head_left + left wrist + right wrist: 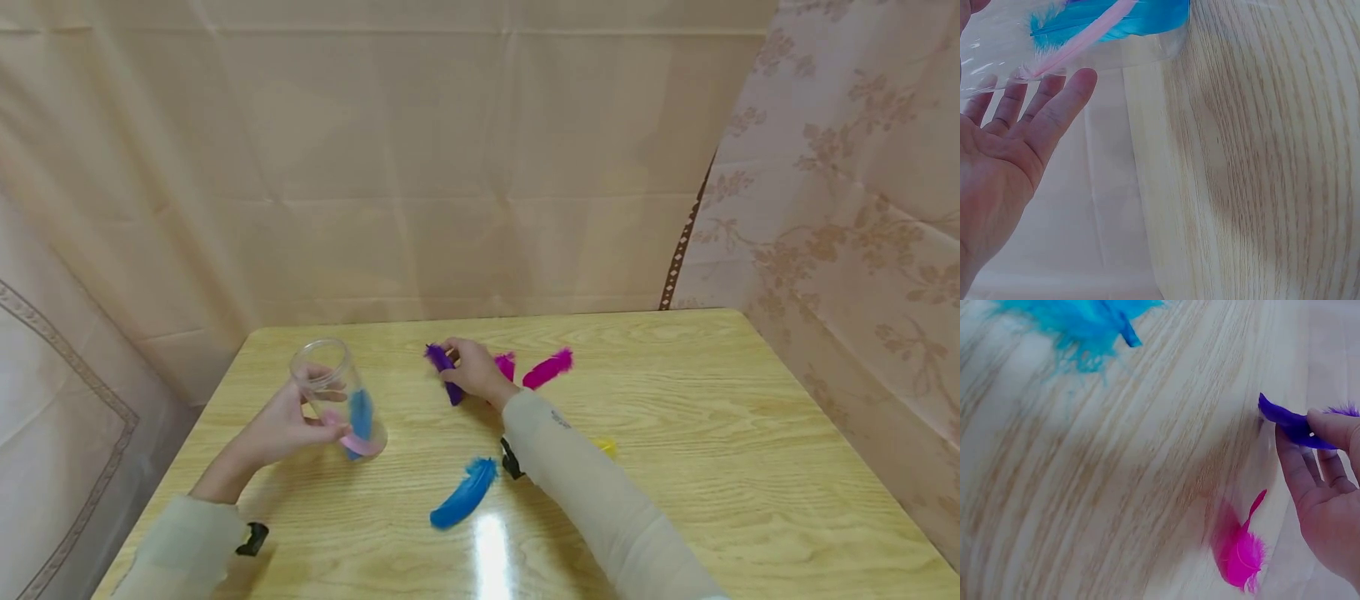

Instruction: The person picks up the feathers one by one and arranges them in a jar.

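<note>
My left hand grips a clear plastic cup from its left side. Thumb in front, fingers behind, it keeps the cup tilted at the table's left. Through the wall show a blue feather and a pink feather; a sliver of purple appears at the left wrist view's top edge. Farther right, my right hand pinches a purple feather between thumb and fingers, close to the tabletop. Just beyond that wrist lies a magenta feather, partly hidden by it.
Another magenta feather lies right of the right hand. Nearer the front is a loose blue feather. A yellow feather is mostly covered by the right sleeve. Fabric curtains hang behind and beside the wooden table.
</note>
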{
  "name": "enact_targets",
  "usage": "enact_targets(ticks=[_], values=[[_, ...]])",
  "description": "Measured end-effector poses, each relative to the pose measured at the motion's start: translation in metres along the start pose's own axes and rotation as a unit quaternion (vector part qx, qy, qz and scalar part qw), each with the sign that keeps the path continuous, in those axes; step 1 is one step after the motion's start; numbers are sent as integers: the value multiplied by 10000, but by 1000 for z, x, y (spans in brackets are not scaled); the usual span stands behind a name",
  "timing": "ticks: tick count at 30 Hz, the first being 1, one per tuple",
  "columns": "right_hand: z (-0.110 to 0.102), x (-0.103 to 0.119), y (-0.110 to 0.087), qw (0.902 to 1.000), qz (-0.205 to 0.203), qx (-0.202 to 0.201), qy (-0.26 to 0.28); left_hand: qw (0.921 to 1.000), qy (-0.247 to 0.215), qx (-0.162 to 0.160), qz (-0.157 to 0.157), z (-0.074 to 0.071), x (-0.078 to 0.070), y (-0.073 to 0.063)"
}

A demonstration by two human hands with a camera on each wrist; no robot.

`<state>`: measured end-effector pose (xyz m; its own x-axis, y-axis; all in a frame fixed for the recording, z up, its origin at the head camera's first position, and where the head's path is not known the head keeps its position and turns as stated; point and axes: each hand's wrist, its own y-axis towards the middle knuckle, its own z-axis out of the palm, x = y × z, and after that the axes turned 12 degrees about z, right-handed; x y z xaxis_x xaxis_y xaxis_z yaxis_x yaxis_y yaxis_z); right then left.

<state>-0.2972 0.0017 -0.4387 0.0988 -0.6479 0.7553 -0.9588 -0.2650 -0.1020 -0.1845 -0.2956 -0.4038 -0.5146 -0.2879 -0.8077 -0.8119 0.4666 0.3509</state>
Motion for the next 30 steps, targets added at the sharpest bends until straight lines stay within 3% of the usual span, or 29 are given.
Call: enact_targets(ticks=[9,15,22,30], values=[[-5,5,-2,9974,-258,127,661,10000,-7,10,-14,1,-1,0],[-6,17,-6,9883,-302,402,1440,10000,77,-1,-53,2,-2,0],[-4,28,-10,9811,-164,534,1853,10000,58,-5,-16,1,-1,1],[-7,40,-16,9569,313,726,2795,10000,50,14,44,1,0,0]])
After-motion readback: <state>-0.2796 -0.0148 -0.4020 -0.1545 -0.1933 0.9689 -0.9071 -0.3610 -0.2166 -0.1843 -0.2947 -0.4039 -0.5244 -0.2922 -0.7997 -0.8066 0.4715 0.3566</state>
